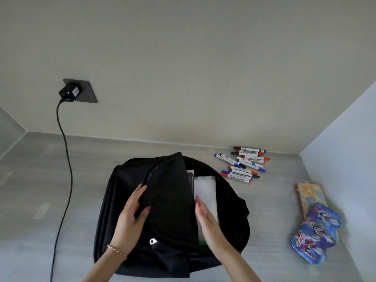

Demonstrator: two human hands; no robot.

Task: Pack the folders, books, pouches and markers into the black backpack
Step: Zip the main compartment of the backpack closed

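The black backpack (168,210) lies on the grey table in front of me, its main compartment unzipped on the right side. My left hand (132,216) grips the front flap and holds it up and to the left. My right hand (205,218) holds a translucent white folder (205,192) that stands partly inside the opening; another folder or book edge shows beside it, mostly hidden by the flap. Several markers (243,164) with red, blue and black caps lie loose behind the bag on the right. Blue printed pouches (314,233) sit at the right, overlapping a colourful book (310,195).
A black charger (70,92) is plugged into a wall socket at the back left, and its cable (65,180) runs down across the table's left side to the front edge. Walls close the table at the back and right.
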